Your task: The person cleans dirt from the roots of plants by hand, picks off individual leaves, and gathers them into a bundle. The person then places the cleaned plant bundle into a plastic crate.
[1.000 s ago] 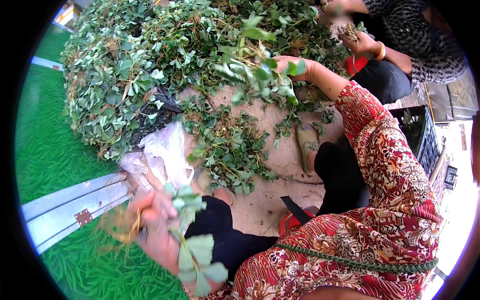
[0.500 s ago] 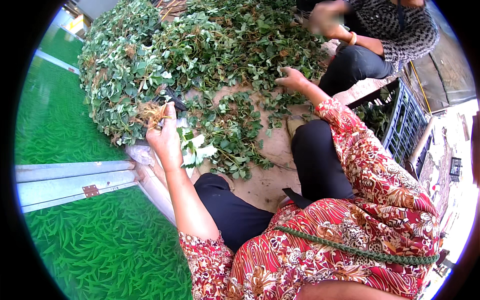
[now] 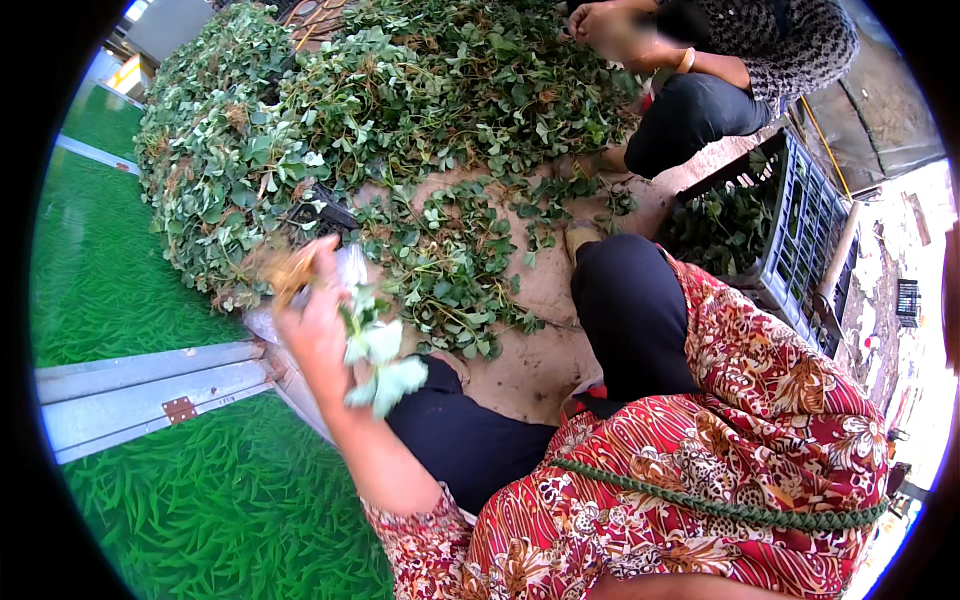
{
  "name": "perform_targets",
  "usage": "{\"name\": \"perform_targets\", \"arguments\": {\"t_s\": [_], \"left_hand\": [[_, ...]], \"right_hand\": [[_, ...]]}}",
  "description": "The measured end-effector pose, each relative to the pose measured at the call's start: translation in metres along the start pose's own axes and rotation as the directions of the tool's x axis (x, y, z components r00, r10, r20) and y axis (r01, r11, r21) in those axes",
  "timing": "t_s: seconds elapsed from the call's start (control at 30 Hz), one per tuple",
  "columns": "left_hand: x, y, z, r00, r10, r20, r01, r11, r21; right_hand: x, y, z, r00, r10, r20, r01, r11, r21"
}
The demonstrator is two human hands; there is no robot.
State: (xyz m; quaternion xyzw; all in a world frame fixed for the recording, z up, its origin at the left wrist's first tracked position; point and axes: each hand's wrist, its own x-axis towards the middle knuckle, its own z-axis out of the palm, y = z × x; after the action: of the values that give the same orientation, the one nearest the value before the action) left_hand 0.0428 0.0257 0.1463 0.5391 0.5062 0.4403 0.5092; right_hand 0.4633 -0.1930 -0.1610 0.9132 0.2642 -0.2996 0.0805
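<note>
It was an outdoor farm sorting spot in daylight. A big heap of leafy uprooted plants (image 3: 330,110) lay on a bare dirt floor (image 3: 540,350). Left of the heap spread green grass-like matting (image 3: 110,270) crossed by a metal rail (image 3: 140,385); right of it stood a dark plastic crate (image 3: 800,230) of leaves, and another person (image 3: 740,70) squatted behind it.

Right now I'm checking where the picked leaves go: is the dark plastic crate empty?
No, the dark plastic crate at the right already holds green leafy plants inside it.
</note>
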Motion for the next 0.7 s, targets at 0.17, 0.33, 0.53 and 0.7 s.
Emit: {"name": "perform_targets", "arguments": {"t_s": [0.17,0.33,0.53,0.7], "left_hand": [[0.000,-0.005,-0.043,0.948,0.317,0.002,-0.294,0.883,-0.366],[0.039,-0.078,-0.059,1.000,0.026,-0.012,-0.029,0.867,-0.498],[0.061,-0.118,-0.030,0.984,-0.154,0.091,0.178,0.886,-0.427],[0.067,-0.130,-0.012,0.960,-0.213,0.183,0.275,0.846,-0.457]], "right_hand": [[0.006,-0.039,0.013,0.998,-0.064,0.013,0.064,0.997,0.036],[0.016,-0.039,0.037,0.997,-0.012,0.074,0.013,1.000,-0.006],[0.026,-0.004,0.067,0.984,0.039,0.174,-0.034,0.999,-0.035],[0.045,0.030,0.029,0.990,0.028,0.137,-0.025,0.999,-0.020]]}}
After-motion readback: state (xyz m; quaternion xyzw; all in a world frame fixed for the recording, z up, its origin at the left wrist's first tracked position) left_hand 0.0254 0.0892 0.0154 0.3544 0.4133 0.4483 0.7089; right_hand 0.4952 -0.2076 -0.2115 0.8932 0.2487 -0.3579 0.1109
